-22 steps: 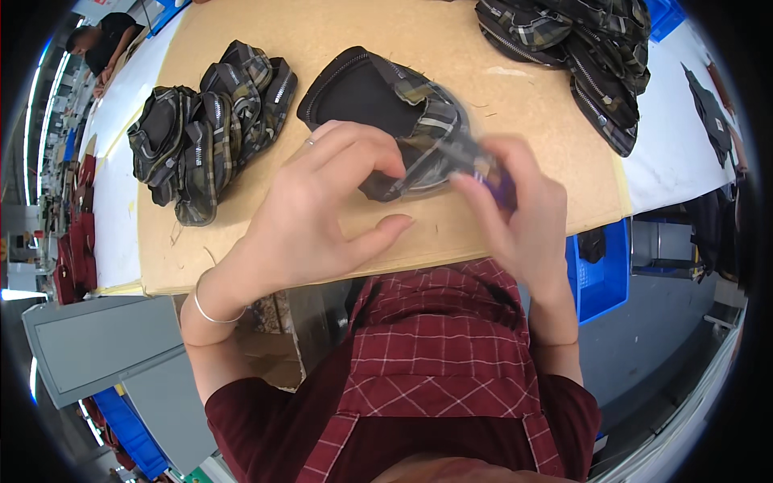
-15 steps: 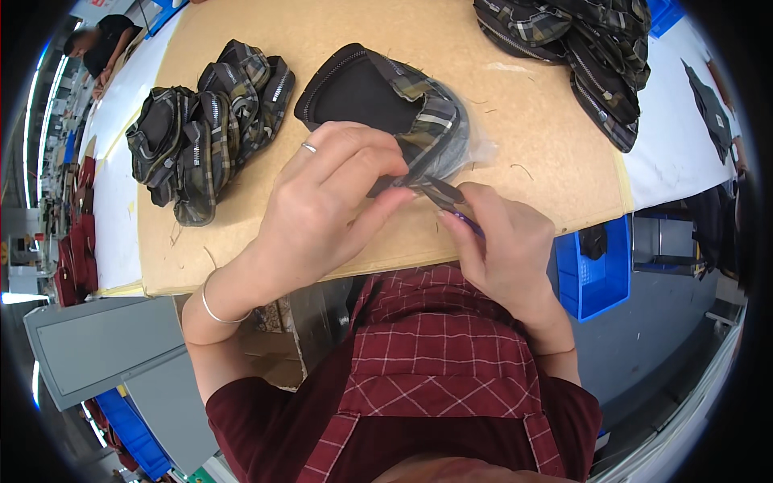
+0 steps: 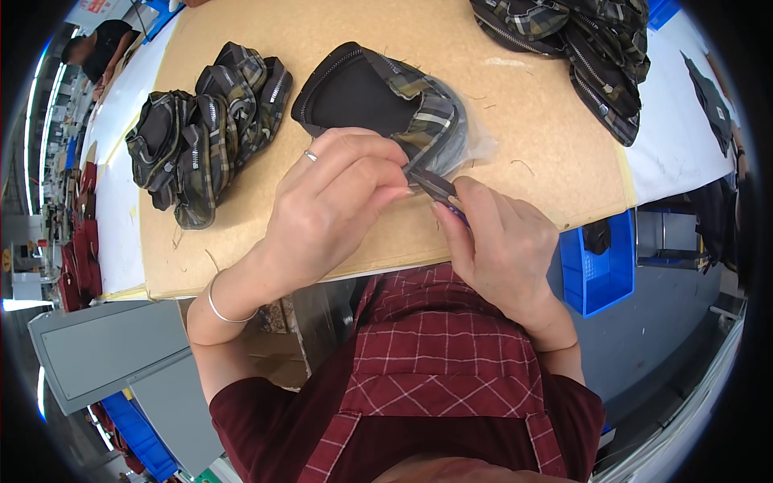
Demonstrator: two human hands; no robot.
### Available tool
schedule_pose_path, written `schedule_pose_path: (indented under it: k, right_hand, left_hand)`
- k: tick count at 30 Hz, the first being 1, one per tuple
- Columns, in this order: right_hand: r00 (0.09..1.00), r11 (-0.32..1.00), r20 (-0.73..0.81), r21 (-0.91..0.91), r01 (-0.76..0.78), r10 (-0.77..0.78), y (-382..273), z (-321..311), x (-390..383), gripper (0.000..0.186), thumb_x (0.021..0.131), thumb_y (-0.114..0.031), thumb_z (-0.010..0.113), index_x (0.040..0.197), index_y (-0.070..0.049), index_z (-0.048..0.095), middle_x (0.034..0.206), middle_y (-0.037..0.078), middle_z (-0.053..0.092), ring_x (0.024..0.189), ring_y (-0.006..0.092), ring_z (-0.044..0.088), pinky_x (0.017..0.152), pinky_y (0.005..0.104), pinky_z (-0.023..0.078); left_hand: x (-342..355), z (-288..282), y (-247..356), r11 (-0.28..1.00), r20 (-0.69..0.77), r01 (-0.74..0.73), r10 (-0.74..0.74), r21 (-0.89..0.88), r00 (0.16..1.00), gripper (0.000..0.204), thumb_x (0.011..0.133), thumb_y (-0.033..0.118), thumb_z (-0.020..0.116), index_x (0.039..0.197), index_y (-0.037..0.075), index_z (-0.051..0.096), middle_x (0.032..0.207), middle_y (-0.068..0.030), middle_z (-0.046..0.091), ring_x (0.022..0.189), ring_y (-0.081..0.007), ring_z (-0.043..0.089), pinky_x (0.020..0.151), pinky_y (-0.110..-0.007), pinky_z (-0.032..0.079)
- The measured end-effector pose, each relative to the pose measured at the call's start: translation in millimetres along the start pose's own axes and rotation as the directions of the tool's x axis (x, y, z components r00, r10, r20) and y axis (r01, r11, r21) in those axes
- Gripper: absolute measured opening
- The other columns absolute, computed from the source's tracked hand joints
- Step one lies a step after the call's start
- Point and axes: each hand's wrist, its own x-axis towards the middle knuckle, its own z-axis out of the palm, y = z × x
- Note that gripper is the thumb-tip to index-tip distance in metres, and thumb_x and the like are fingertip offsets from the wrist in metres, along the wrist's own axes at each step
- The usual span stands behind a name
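Note:
A plaid fabric pouch piece (image 3: 435,121) with a black panel and a zipper along its edge lies on the table in front of me. My left hand (image 3: 334,193) is closed on its near edge, thumb and fingers pinched together. From that pinch a dark strip (image 3: 433,185) runs to my right hand (image 3: 503,241). The right hand is closed, its thumb and forefinger at the end of this strip. A small tool with a purple part (image 3: 457,213) shows between those fingers; most of it is hidden, so its kind is unclear. Clear plastic film (image 3: 479,145) sticks out beside the piece.
Bunched plaid zippered pieces (image 3: 209,133) lie at the left, and another pile (image 3: 576,56) at the far right. Loose threads are scattered over the tan tabletop (image 3: 555,169). A blue bin (image 3: 600,282) stands below the right edge. Another person (image 3: 109,48) is at the far left.
My left hand has shifted slightly down. My right hand has closed further over the small tool, so less of it shows. The pouch piece has barely moved.

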Motion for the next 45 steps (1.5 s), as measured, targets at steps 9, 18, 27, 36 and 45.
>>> schedule_pose_path:
  k: [9, 18, 27, 36, 45]
  right_hand:
    - [0.999, 1.000, 0.036, 0.013, 0.004, -0.005, -0.4, -3.2, -3.0, 0.023, 0.091, -0.027, 0.075, 0.094, -0.007, 0.064, 0.062, 0.002, 0.052, 0.048, 0.0181, 0.056, 0.046, 0.0318, 0.043]
    - [0.993, 0.996, 0.087, 0.023, -0.080, 0.078, -7.1, -7.1, -0.6, 0.023, 0.091, -0.026, 0.075, 0.096, -0.008, 0.063, 0.060, 0.004, 0.055, 0.044, 0.0205, 0.056, 0.043, 0.0329, 0.044]
    - [0.986, 0.949, 0.040, 0.265, -0.168, 0.164, -1.0, -10.8, 0.6, 0.026, 0.089, -0.021, 0.078, 0.105, -0.005, 0.065, 0.067, 0.008, 0.064, 0.048, 0.0247, 0.061, 0.045, 0.0350, 0.045]
    - [0.991, 0.969, 0.067, 0.209, -0.128, 0.117, 1.5, -6.0, -5.5, 0.025, 0.089, -0.022, 0.077, 0.104, -0.005, 0.065, 0.068, 0.008, 0.065, 0.049, 0.0254, 0.062, 0.045, 0.0354, 0.046]
    - [0.998, 0.997, 0.031, 0.050, -0.055, 0.053, -2.5, -0.1, -1.5, 0.025, 0.089, -0.027, 0.076, 0.100, -0.008, 0.065, 0.063, 0.003, 0.057, 0.048, 0.0212, 0.058, 0.045, 0.0339, 0.045]
  left_hand:
    - [7.6, -10.8, 13.7, 0.990, 0.021, 0.120, -0.119, -0.076, 0.993, 0.020, 0.079, -0.001, 0.082, 0.095, 0.002, 0.070, 0.106, -0.0140, 0.071, 0.099, -0.0271, 0.070, 0.084, -0.033, 0.056]
    - [3.0, -0.5, 3.0, 0.998, -0.017, 0.000, 0.001, 0.061, 1.000, 0.023, 0.077, -0.003, 0.083, 0.095, 0.001, 0.070, 0.105, -0.0130, 0.071, 0.096, -0.0271, 0.070, 0.081, -0.034, 0.056]
    - [5.6, -4.3, 7.6, 0.998, 0.000, 0.063, -0.063, -0.020, 0.998, 0.033, 0.075, -0.002, 0.085, 0.103, 0.000, 0.068, 0.107, -0.0137, 0.072, 0.099, -0.0285, 0.070, 0.084, -0.036, 0.056]
    - [8.8, -2.4, 9.1, 0.998, 0.002, 0.065, -0.065, 0.023, 0.998, 0.022, 0.078, -0.002, 0.082, 0.096, 0.001, 0.070, 0.104, -0.0131, 0.072, 0.097, -0.0289, 0.069, 0.083, -0.037, 0.055]
    - [5.2, -5.4, 6.3, 0.999, 0.029, 0.044, -0.045, 0.011, 0.999, 0.015, 0.080, -0.001, 0.081, 0.089, 0.001, 0.069, 0.102, -0.0122, 0.071, 0.099, -0.0289, 0.069, 0.082, -0.037, 0.055]
